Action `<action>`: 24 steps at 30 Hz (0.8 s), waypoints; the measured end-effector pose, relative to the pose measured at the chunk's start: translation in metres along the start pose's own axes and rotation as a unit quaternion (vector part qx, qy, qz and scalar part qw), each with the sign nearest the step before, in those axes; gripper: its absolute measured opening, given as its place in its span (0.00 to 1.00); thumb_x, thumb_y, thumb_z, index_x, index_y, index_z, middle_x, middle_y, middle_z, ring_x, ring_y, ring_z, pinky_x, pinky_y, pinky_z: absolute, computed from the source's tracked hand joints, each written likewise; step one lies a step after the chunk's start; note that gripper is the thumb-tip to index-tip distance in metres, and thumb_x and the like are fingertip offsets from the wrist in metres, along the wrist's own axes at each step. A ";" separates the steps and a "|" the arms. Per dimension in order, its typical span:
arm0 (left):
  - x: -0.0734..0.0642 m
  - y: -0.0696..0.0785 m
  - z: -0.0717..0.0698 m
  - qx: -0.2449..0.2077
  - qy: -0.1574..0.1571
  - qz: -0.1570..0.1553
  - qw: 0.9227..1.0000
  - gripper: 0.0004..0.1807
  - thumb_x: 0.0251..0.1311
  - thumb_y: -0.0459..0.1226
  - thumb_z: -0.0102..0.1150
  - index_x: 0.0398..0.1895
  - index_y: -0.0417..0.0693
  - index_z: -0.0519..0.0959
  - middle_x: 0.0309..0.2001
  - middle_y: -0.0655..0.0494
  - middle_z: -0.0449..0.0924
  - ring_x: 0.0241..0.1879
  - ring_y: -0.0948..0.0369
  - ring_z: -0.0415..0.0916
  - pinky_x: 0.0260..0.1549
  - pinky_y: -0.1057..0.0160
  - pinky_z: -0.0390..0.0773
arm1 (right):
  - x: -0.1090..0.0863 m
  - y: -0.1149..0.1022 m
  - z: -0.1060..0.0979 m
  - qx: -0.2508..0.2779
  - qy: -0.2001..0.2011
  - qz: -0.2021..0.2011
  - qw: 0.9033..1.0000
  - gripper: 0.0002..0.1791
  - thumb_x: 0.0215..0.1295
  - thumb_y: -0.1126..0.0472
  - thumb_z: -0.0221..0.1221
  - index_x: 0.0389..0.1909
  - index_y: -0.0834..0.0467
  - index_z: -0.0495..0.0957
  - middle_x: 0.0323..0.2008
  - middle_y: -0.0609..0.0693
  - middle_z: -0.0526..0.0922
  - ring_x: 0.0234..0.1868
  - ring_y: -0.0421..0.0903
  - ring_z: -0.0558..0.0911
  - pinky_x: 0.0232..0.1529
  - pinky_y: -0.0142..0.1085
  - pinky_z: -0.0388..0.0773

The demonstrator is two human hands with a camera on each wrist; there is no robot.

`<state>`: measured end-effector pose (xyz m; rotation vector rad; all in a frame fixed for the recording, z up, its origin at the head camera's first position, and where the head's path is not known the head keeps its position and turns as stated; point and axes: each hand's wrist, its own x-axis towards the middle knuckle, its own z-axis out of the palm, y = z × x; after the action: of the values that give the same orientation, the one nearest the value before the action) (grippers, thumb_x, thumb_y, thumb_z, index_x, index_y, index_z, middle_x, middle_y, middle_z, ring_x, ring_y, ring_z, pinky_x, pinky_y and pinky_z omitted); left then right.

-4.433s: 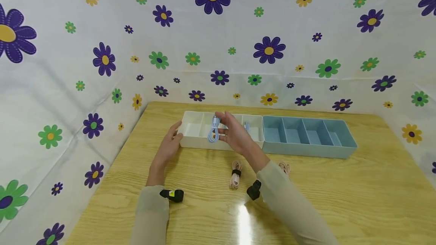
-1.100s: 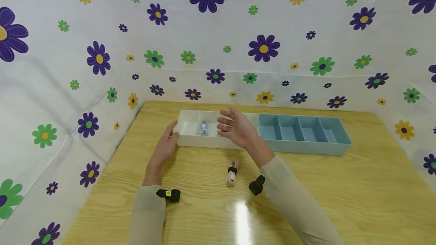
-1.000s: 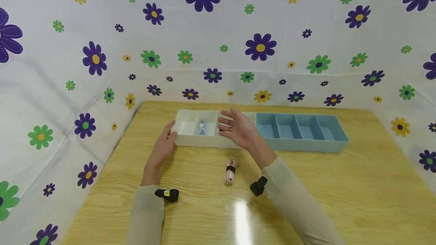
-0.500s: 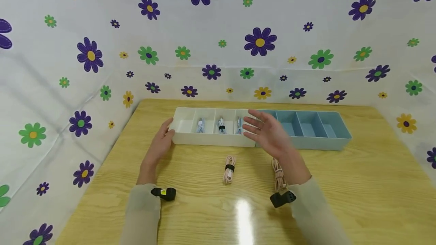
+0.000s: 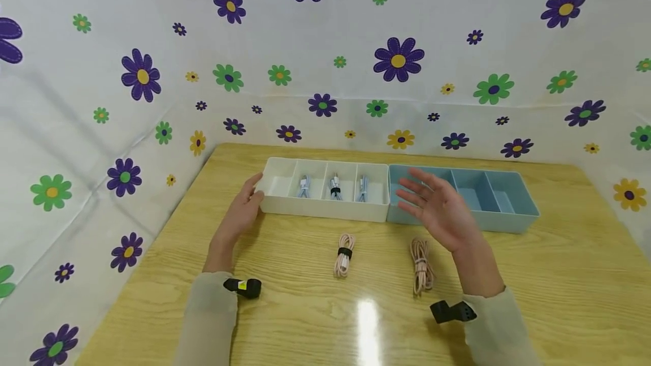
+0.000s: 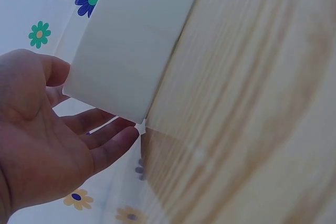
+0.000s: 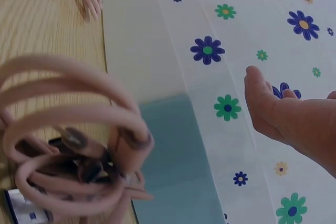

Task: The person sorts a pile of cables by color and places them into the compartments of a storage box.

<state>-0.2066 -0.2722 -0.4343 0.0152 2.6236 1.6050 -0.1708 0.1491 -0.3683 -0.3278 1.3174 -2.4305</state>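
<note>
A long white divided box [image 5: 325,208] holds three coiled light-blue charging cables, a left one [image 5: 303,186], a middle one with a black strap [image 5: 335,186] and a right one [image 5: 363,188]. Its leftmost compartment holds nothing. My left hand [image 5: 239,210] rests against the box's left end; in the left wrist view its fingers [image 6: 113,148] touch the lower edge. My right hand [image 5: 442,208] is held with fingers spread above the blue divided box [image 5: 488,220], holding nothing and hiding part of its compartments.
On the wooden table [image 5: 295,309], in front of the boxes, lie a pink coiled cable with a black strap [image 5: 344,256] and a thicker pink coiled cable [image 5: 421,267] below my right hand. A flowered cloth [image 5: 325,72] hangs behind.
My right hand has let go of a light-blue cable, now in the white box's second compartment from the left, and moved right over the blue box. My left hand stays at the white box's end.
</note>
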 end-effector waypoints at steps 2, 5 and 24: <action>0.000 0.001 -0.002 0.003 0.002 0.002 1.000 0.31 0.79 0.42 0.34 0.81 0.52 0.45 0.76 0.34 0.50 0.72 0.43 0.52 0.67 0.41 0.54 | -0.001 -0.001 -0.001 -0.017 0.000 -0.007 1.000 0.20 0.82 0.51 0.37 0.60 0.49 0.75 0.60 0.52 0.71 0.61 0.48 0.74 0.61 0.37 0.72; 0.000 0.001 -0.003 0.010 0.001 0.000 1.000 0.31 0.79 0.42 0.34 0.81 0.52 0.45 0.74 0.33 0.52 0.70 0.42 0.54 0.66 0.42 0.56 | -0.003 -0.004 -0.006 -0.021 -0.004 -0.014 1.000 0.20 0.82 0.51 0.37 0.61 0.49 0.75 0.60 0.51 0.72 0.61 0.48 0.74 0.61 0.37 0.72; 0.002 0.003 -0.001 0.004 0.001 -0.002 1.000 0.31 0.79 0.43 0.34 0.81 0.53 0.46 0.74 0.34 0.53 0.70 0.42 0.55 0.67 0.42 0.55 | -0.009 -0.016 -0.019 -0.084 0.037 -0.001 0.996 0.17 0.81 0.50 0.40 0.62 0.50 0.68 0.59 0.50 0.69 0.60 0.47 0.72 0.59 0.34 0.73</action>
<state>-0.2088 -0.2722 -0.4315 0.0078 2.6297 1.5941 -0.1727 0.1755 -0.3651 -0.2834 1.5576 -2.3592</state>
